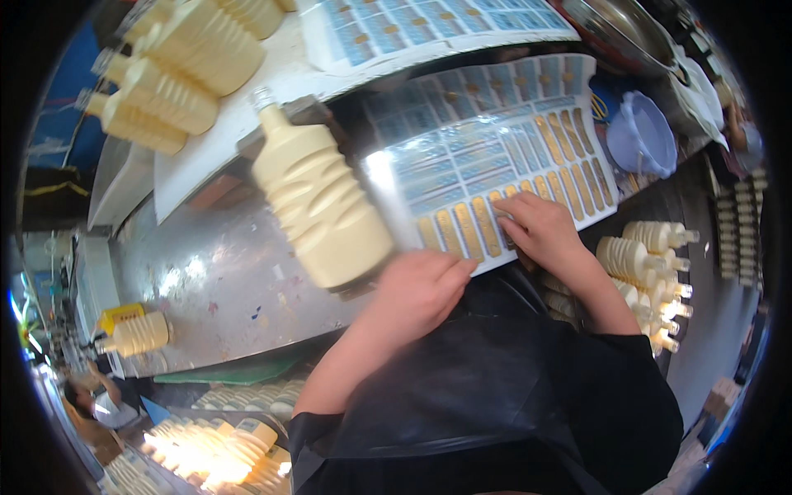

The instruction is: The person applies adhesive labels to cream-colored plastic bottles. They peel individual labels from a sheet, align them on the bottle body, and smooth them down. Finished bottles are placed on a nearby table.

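Lying aslant on its side, the pale-yellow ribbed bottle with a clear neck tip (326,206) has its long axis running from the neck at upper left to the broad base at lower right. The base faces the bare left hand (419,293), the nearer of the two; whether the two touch cannot be told. Farther right, the bare right hand (544,229) bends its fingers over the gold oblong stickers (467,231) along the near edge of the blue-and-white printed sheet (483,161). Left grip: fingers curled at the sheet's near-left corner, blurred; whether they pinch anything is unclear. Right grip: fingertips down among the stickers, any hold indeterminate because the contact is covered. Obscured: the bottle's underside and most of the dark block (318,114) behind it. Glare whitens the sheet's left part; the similar yellow bottles (198,49) at upper left are partly cut off.
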The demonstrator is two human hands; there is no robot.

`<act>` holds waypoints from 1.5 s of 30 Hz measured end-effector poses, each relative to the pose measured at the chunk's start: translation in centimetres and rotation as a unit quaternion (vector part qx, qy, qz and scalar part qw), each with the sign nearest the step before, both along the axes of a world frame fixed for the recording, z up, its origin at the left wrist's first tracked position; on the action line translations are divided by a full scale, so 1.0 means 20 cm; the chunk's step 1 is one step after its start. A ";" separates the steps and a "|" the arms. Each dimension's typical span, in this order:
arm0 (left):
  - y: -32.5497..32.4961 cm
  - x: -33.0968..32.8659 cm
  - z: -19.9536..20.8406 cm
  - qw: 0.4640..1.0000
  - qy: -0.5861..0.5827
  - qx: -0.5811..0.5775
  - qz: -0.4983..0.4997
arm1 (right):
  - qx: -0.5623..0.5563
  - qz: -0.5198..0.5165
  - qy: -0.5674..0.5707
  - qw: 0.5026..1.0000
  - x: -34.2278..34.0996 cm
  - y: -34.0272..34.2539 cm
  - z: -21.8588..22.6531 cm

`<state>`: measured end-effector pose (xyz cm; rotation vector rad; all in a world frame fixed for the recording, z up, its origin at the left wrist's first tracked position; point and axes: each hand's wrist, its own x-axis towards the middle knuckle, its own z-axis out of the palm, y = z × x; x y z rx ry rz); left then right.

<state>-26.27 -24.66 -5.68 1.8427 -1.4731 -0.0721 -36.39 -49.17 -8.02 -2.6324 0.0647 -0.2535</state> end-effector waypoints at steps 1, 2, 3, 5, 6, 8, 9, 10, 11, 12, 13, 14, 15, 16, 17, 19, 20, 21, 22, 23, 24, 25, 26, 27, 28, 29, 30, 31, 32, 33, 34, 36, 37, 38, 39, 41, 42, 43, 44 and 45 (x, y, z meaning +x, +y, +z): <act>0.00 0.00 -0.01 1.000 0.001 0.007 -0.006 | 0.006 0.011 0.000 1.000 -0.02 0.01 0.00; 0.01 -0.01 -0.02 1.000 0.008 0.008 -0.005 | 0.013 0.018 0.002 1.000 -0.05 0.03 -0.01; 0.03 -0.02 -0.02 1.000 0.014 0.009 -0.005 | 0.019 0.026 0.004 0.999 -0.06 0.05 -0.01; 0.05 -0.02 -0.02 1.000 0.020 0.006 -0.006 | 0.013 0.031 -0.015 0.999 -0.11 0.11 -0.02; 0.06 -0.03 -0.02 1.000 0.022 -0.001 0.004 | 0.010 0.033 -0.024 0.999 -0.13 0.13 -0.03; 0.07 -0.04 -0.03 0.999 0.029 -0.016 0.020 | -0.010 0.037 -0.027 0.999 -0.17 0.16 -0.05; 0.07 -0.04 -0.03 0.999 0.033 -0.017 0.018 | -0.013 0.036 -0.026 0.999 -0.19 0.17 -0.05; 0.07 -0.05 -0.03 0.999 0.038 -0.020 0.015 | -0.016 0.033 -0.023 0.999 -0.21 0.17 -0.05; 0.06 -0.05 -0.03 0.999 0.044 -0.022 0.011 | -0.018 0.034 -0.028 0.999 -0.22 0.17 -0.06; 0.06 -0.05 -0.03 0.999 0.046 -0.022 0.011 | -0.020 0.035 -0.033 0.999 -0.23 0.17 -0.06; 0.05 -0.06 -0.03 0.998 0.052 -0.025 0.007 | -0.026 0.031 -0.035 0.999 -0.24 0.16 -0.06; 0.05 -0.06 -0.03 0.998 0.057 -0.028 0.002 | -0.025 0.031 -0.038 0.998 -0.25 0.15 -0.06; 0.06 -0.06 -0.03 0.998 0.053 -0.014 0.006 | -0.024 0.032 -0.040 0.998 -0.25 0.15 -0.06; 0.07 -0.06 -0.03 0.999 0.051 -0.012 0.010 | -0.024 0.031 -0.046 0.998 -0.24 0.15 -0.06; 0.07 -0.06 -0.02 0.999 0.052 -0.009 0.014 | -0.015 0.030 -0.033 0.999 -0.24 0.15 -0.04; 0.08 -0.06 -0.01 0.998 0.051 -0.007 0.026 | -0.019 0.035 -0.046 0.998 -0.23 0.15 -0.05; 0.08 -0.06 -0.02 0.998 0.048 -0.009 0.034 | -0.020 0.039 -0.054 0.998 -0.22 0.15 -0.05; 0.08 -0.07 -0.03 0.998 0.046 -0.011 0.043 | -0.017 0.045 -0.056 0.997 -0.21 0.15 -0.05; 0.09 -0.07 -0.03 0.998 0.048 -0.013 0.047 | -0.021 0.043 -0.053 0.997 -0.18 0.15 -0.04; 0.09 -0.07 -0.03 0.997 0.050 -0.016 0.051 | -0.025 0.041 -0.050 0.998 -0.16 0.14 -0.03; 0.09 -0.07 -0.03 0.997 0.053 -0.018 0.055 | -0.030 0.038 -0.048 0.998 -0.13 0.13 -0.03; 0.08 -0.07 -0.03 0.997 0.049 -0.017 0.055 | -0.030 0.033 -0.060 0.997 -0.09 0.12 -0.04; 0.07 -0.07 -0.02 0.997 0.046 -0.016 0.055 | -0.033 0.027 -0.071 0.997 -0.04 0.09 -0.04; 0.05 -0.07 -0.01 0.997 0.043 -0.016 0.055 | -0.036 0.022 -0.081 0.996 0.01 0.07 -0.04; 0.03 -0.06 -0.01 0.999 0.024 -0.004 0.048 | -0.033 0.016 -0.069 0.997 0.06 0.04 -0.04; 0.01 -0.05 -0.01 0.999 0.005 0.009 0.042 | -0.031 0.011 -0.056 0.998 0.11 0.01 -0.04; -0.01 -0.04 -0.01 0.999 -0.013 0.023 0.036 | -0.028 0.005 -0.044 0.999 0.15 -0.01 -0.04; -0.03 -0.03 -0.02 0.995 -0.042 0.075 0.054 | -0.027 -0.011 -0.009 1.000 0.18 -0.01 -0.02; -0.05 -0.02 -0.04 0.987 -0.072 0.127 0.072 | -0.043 -0.015 0.007 0.999 0.18 -0.01 -0.03; -0.07 -0.01 -0.06 0.975 -0.101 0.179 0.090 | -0.059 -0.019 0.024 0.998 0.18 0.00 -0.04; -0.08 -0.01 -0.09 0.972 -0.115 0.181 0.096 | -0.074 -0.022 0.040 0.996 0.18 0.00 -0.04; -0.11 0.00 -0.15 0.966 -0.143 0.186 0.109 | -0.066 0.000 0.066 0.996 0.16 0.06 -0.05; -0.13 0.00 -0.15 0.961 -0.144 0.207 0.112 | -0.060 0.007 0.080 0.995 0.15 0.10 -0.06; -0.14 0.01 -0.15 0.955 -0.145 0.229 0.116 | -0.056 0.000 0.071 0.996 0.15 0.12 -0.07; -0.15 0.01 -0.14 0.949 -0.147 0.250 0.121 | -0.053 -0.006 0.061 0.997 0.15 0.14 -0.10; -0.16 0.01 -0.16 0.950 -0.144 0.249 0.118 | -0.055 -0.010 0.047 0.997 0.16 0.16 -0.11; -0.15 0.01 -0.17 0.951 -0.143 0.249 0.118 | -0.064 -0.013 0.065 0.996 0.17 0.18 -0.11; -0.15 0.02 -0.17 0.950 -0.139 0.254 0.113 | -0.075 -0.014 0.082 0.994 0.17 0.18 -0.11; -0.15 0.02 -0.17 0.950 -0.135 0.260 0.109 | -0.086 -0.015 0.100 0.991 0.18 0.19 -0.10; -0.15 0.03 -0.17 0.949 -0.131 0.265 0.105 | -0.095 -0.014 0.113 0.989 0.18 0.21 -0.10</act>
